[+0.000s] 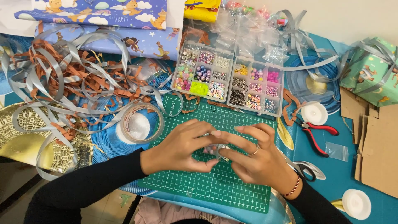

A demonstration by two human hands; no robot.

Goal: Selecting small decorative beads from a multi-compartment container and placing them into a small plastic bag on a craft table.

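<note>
Both grips are pinched on a little string of beads: left hand and right hand meet over the green cutting mat, bead boxes just behind, tape roll left, red pliers right on the tabletop

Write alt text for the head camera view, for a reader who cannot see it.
Two hands, the left hand and right hand, meet over a green cutting mat, pinching small beads between the fingertips. Behind them sit two clear bead boxes; a tape roll and tangled ribbon lie left, red-handled pliers right.
</note>
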